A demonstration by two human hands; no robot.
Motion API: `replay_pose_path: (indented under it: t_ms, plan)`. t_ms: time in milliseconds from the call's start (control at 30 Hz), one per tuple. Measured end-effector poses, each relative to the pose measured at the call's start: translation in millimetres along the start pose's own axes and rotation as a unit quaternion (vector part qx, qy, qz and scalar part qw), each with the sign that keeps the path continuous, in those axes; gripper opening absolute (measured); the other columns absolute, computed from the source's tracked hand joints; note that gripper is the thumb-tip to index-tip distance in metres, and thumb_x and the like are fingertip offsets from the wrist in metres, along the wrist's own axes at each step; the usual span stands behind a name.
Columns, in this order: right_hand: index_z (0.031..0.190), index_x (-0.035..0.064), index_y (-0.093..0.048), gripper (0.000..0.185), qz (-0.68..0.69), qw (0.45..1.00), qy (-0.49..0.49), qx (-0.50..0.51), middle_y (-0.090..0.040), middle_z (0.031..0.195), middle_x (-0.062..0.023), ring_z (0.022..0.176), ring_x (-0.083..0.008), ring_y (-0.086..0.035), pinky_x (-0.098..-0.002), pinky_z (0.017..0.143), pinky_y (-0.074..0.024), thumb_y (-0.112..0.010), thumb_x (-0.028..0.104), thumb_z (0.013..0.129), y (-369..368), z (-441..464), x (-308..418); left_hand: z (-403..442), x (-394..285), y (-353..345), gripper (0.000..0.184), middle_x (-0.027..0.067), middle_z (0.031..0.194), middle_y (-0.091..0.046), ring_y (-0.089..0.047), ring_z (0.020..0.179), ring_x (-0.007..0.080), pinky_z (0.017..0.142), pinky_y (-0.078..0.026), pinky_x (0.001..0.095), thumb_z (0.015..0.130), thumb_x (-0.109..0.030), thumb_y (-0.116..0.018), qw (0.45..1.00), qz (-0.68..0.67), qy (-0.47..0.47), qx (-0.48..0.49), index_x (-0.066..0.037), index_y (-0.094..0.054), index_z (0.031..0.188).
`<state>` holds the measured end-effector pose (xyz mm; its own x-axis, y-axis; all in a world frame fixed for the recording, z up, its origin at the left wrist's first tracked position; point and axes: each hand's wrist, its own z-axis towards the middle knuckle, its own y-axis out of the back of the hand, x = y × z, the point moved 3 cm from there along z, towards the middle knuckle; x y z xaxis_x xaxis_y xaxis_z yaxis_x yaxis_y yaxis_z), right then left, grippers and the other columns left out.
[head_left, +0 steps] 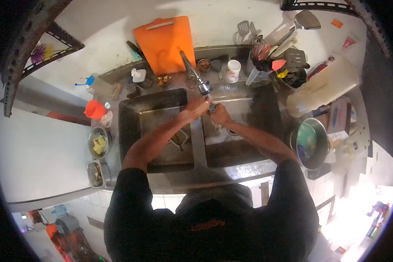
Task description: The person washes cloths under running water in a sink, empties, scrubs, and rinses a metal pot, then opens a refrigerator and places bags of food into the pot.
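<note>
My left hand (pixel 199 106) is just below the chrome faucet (pixel 203 87), its fingers closed. Close against it on the right, my right hand (pixel 220 115) is closed too. A small dark end of some object (pixel 212 106) shows between them, too little to name. Water seems to run from the faucet onto the hands. They are above the divider and the right basin (pixel 257 131) of the double sink, where whitish foam or water lies near the drain. A squarish metal item (pixel 179 139) rests in the left basin (pixel 133 144).
An orange cutting board (pixel 170 48) leans on the wall behind. Along the ledge stand a white tub (pixel 232 71) and a crowded utensil holder (pixel 260 65). A large metal bowl (pixel 312 144) sits right; a red cup (pixel 94 109) and a bowl with yellow pieces (pixel 99 144) sit left.
</note>
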<state>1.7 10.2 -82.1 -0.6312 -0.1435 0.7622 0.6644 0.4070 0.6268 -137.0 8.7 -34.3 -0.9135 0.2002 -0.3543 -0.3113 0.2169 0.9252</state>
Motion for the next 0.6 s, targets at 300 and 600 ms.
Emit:
replay_pose_path:
  t_ms: [300,600]
  plan:
    - [0.079,0.0018,-0.060,0.013,0.337,0.909,-0.200,0.140,-0.050,0.060,-0.0009,0.046,-0.0139,-0.045,-0.0290,0.040,-0.0332,-0.061,0.014,0.079,15.9,-43.0,30.2,7.8,25.2,-43.9,0.040,0.0163,0.082,-0.064,-0.064,0.072,0.0325,0.063,-0.050,0.0448,0.084,-0.013,-0.051,0.938,0.190,-0.249,-0.148,-0.005,-0.049,0.123]
    - [0.079,0.0132,-0.052,0.009,0.727,0.593,-0.204,0.279,-0.034,0.055,0.0075,0.040,-0.0049,-0.031,-0.0219,0.036,-0.0227,-0.054,0.017,0.088,-14.4,-22.8,6.9,1.8,12.4,-30.2,0.031,0.0135,0.075,-0.060,-0.062,0.067,0.0305,0.056,-0.047,0.0388,0.075,-0.008,-0.057,0.916,-0.096,-0.279,-0.272,0.000,-0.054,0.105]
